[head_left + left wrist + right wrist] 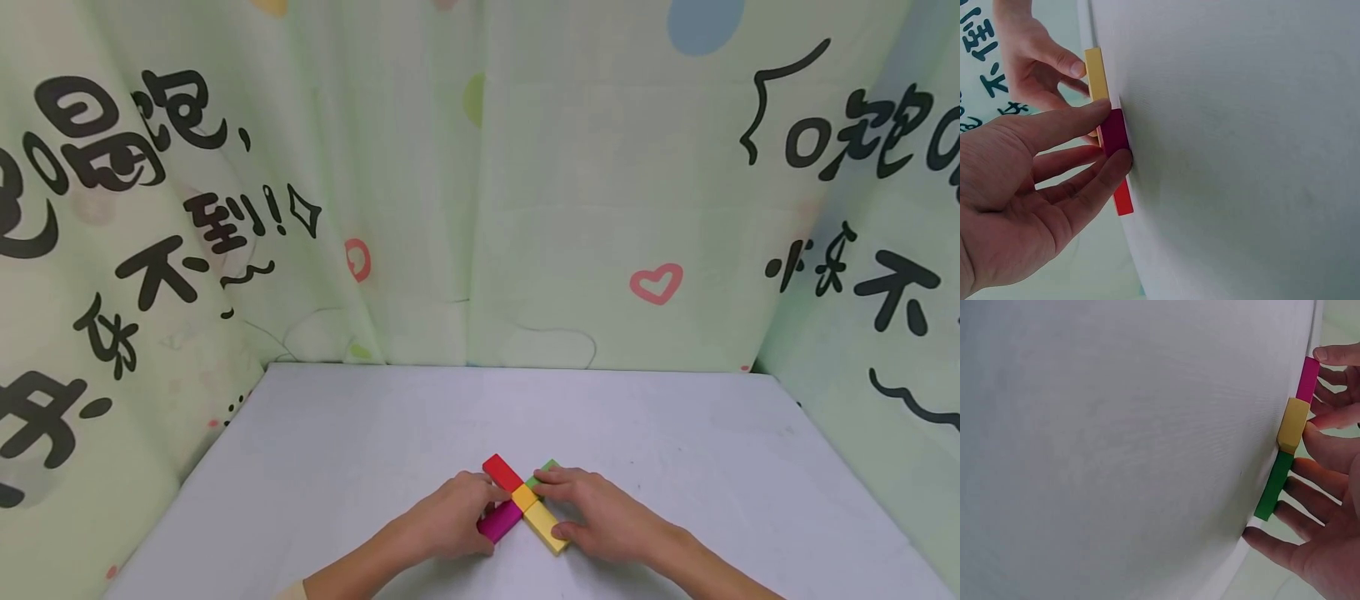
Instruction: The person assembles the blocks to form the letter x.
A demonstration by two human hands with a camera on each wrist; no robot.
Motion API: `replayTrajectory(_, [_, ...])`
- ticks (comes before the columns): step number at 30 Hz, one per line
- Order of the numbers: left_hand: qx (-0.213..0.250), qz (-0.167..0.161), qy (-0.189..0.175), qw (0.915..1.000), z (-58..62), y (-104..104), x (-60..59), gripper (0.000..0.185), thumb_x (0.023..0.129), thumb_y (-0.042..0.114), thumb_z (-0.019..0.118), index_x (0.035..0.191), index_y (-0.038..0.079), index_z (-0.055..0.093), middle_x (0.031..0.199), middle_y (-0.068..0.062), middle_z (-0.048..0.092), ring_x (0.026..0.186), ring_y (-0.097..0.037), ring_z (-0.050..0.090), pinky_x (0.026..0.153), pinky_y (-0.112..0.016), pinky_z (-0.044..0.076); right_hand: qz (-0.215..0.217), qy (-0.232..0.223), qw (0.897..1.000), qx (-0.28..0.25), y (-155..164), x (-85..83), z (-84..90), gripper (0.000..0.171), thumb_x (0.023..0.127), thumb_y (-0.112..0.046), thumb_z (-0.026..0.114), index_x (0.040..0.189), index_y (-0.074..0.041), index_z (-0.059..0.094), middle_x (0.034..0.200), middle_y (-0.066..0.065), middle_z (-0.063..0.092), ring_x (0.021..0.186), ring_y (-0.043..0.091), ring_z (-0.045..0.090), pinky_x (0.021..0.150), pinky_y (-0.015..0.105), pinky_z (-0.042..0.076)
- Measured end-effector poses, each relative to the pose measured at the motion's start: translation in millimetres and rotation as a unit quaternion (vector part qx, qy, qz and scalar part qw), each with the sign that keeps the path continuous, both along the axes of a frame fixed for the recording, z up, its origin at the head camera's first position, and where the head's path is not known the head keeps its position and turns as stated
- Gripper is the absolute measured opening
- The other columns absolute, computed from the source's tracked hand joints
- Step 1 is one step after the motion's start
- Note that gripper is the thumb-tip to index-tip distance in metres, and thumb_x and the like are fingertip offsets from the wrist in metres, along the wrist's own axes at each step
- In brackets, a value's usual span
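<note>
Four flat blocks lie in a cross on the white table (360,450): red (501,472), green (550,467), magenta (498,521) and yellow (546,525), meeting at a yellow-orange centre (524,497). My left hand (491,512) pinches the magenta block (1114,131) between thumb and forefinger, with the red block (1123,199) just beyond it. My right hand (558,508) lies with fairly straight, spread fingers. Its thumb touches the yellow block's (1094,72) side and a fingertip rests by the green block (1274,486). The right hand (1322,456) grips nothing.
Pale green printed curtains (480,208) close in the table at the back and on both sides. The white tabletop stretches bare around the blocks, with its left edge (195,467) running towards me.
</note>
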State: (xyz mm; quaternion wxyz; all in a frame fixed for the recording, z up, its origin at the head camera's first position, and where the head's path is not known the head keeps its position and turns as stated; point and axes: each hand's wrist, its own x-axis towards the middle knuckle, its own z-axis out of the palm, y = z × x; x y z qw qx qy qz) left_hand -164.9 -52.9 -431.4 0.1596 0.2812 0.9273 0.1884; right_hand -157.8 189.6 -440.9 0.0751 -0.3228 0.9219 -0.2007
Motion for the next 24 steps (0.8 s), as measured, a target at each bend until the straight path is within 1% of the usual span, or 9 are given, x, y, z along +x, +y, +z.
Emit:
replayTrajectory(6, [0.0,-0.007,0.002,1.0,-1.5,-1.7,-2.2,0.058,0.071,0.024,0.086,0.125,0.02,0.064,0.088,0.012,0.059,0.082,-0.002,0.047,0.065,-0.017,0.046,0.008,0.003,1.0,0.014,-0.3,-2.7,1.4,0.053,0.086,-0.027,0.071,0.134,-0.012,0.057,0.143,0.002,0.049,0.134,0.029,0.042,0.103,0.049,0.04])
replayTrajectory(10, [-0.003,-0.01,0.0,0.9999,-0.1,-3.3,-3.0,0.059,0.071,0.027,0.086,0.126,0.022,0.063,0.088,0.013,0.059,0.082,-0.002,0.048,0.065,-0.017,0.046,0.007,-0.002,1.0,0.02,-1.0,-3.6,1.7,0.053,0.086,-0.028,0.071,0.135,-0.013,0.057,0.143,0.001,0.049,0.135,0.028,0.041,0.103,0.05,0.039])
replayTrajectory(14, [0.016,-0.01,0.009,0.9998,3.3,-7.8,-3.0,0.051,0.075,0.029,0.082,0.123,0.023,0.065,0.088,0.012,0.061,0.08,-0.002,0.049,0.063,-0.017,0.045,0.014,0.009,1.0,0.026,-1.3,-3.4,2.2,0.052,0.086,-0.029,0.071,0.134,-0.013,0.058,0.143,0.001,0.049,0.135,0.028,0.041,0.104,0.051,0.038])
replayTrajectory(17, [0.029,-0.005,0.025,0.9992,7.6,-11.5,-4.8,0.041,0.08,0.031,0.078,0.118,0.025,0.066,0.089,0.011,0.062,0.081,-0.002,0.052,0.063,-0.018,0.046,0.015,0.016,0.999,0.027,-1.2,-4.2,2.8,0.051,0.087,-0.031,0.07,0.134,-0.015,0.058,0.144,0.002,0.049,0.136,0.028,0.039,0.106,0.055,0.034])
replayTrajectory(20, [0.029,0.005,0.04,0.9988,12.1,-13.8,-7.2,0.032,0.085,0.029,0.072,0.116,0.026,0.067,0.091,0.01,0.062,0.083,-0.004,0.054,0.063,-0.019,0.047,0.007,0.02,1.0,0.021,-1.8,-4.9,4.6,0.049,0.088,-0.032,0.068,0.133,-0.016,0.058,0.144,0.001,0.048,0.137,0.027,0.038,0.107,0.057,0.032])
replayTrajectory(22, [0.023,0.013,0.054,0.9982,13.6,-15.4,-9.7,0.03,0.087,0.027,0.07,0.116,0.026,0.068,0.091,0.009,0.061,0.082,-0.005,0.055,0.062,-0.02,0.048,0.0,0.028,1.0,0.011,-2.5,-5.2,7.3,0.046,0.089,-0.031,0.067,0.132,-0.016,0.059,0.143,0.001,0.049,0.136,0.026,0.039,0.106,0.055,0.034])
replayTrajectory(24, [0.015,0.023,0.071,0.9971,14.3,-17.0,-12.6,0.03,0.088,0.025,0.069,0.118,0.024,0.067,0.093,0.007,0.061,0.082,-0.006,0.055,0.062,-0.021,0.048,-0.016,0.04,0.999,0.005,-3.1,-5.4,11.2,0.044,0.089,-0.03,0.068,0.13,-0.016,0.061,0.142,0.001,0.05,0.134,0.025,0.042,0.104,0.052,0.038])
